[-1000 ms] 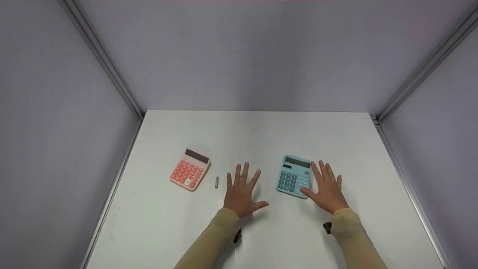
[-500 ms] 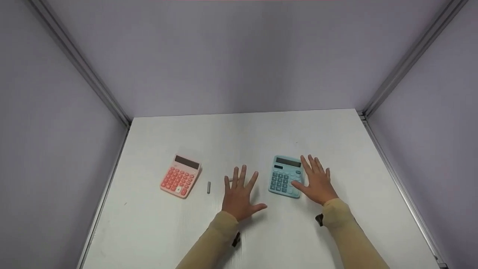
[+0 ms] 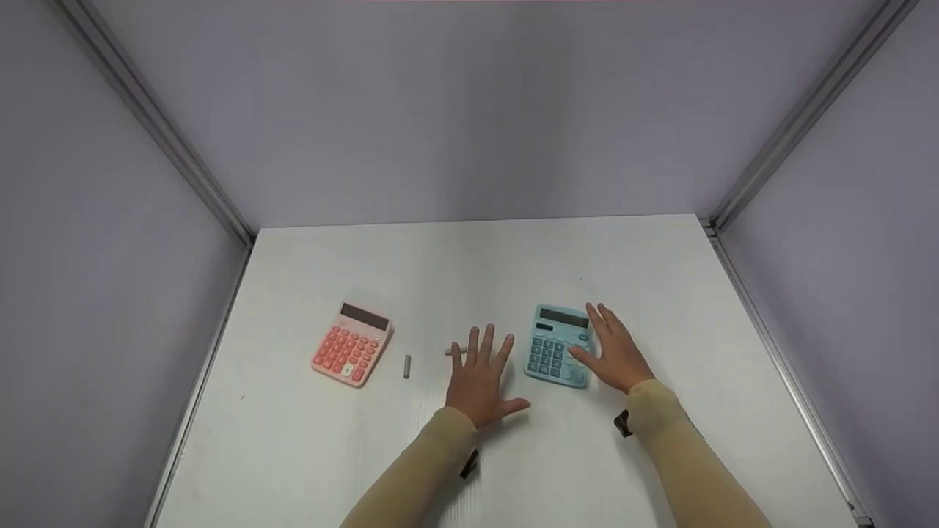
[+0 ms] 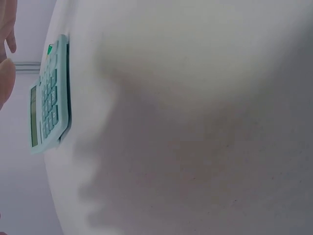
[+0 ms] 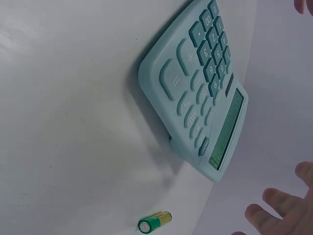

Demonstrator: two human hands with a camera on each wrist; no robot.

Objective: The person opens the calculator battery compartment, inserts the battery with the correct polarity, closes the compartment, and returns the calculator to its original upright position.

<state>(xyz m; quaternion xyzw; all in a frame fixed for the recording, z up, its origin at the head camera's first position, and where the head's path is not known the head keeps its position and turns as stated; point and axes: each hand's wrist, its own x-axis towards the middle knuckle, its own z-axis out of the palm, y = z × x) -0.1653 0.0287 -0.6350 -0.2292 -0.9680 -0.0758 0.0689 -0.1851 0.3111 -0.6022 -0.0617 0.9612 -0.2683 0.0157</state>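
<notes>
blue calculator [image 3: 552,348] is lying on the white table [image 3: 367,264] between the left hand [image 3: 478,383] and right hand [image 3: 618,359], closer to the right one, both splayed and gripping nothing, keys [image 5: 210,70] read 00, %, MU

Grey rod [image 3: 450,352]: one end lost behind left hand [image 3: 475,385]. Right hand [image 3: 616,358]: thumb blocks some lower-right keys on blue calculator [image 3: 549,348]; contact or hover, can't tell from here. Pink calculator [image 3: 352,343]: key legends too small to read. Cuffs hide part of both black wrist devices [image 3: 623,423]; sleeves [image 3: 411,473] cut at head view's bottom edge. Left wrist view: fingers [image 4: 5,81] clipped, green bit [image 4: 50,48] mostly hidden, shadow [image 4: 156,142] blurred. Right wrist view: calculator clipped at top, battery [image 5: 154,222] print unreadable.
</notes>
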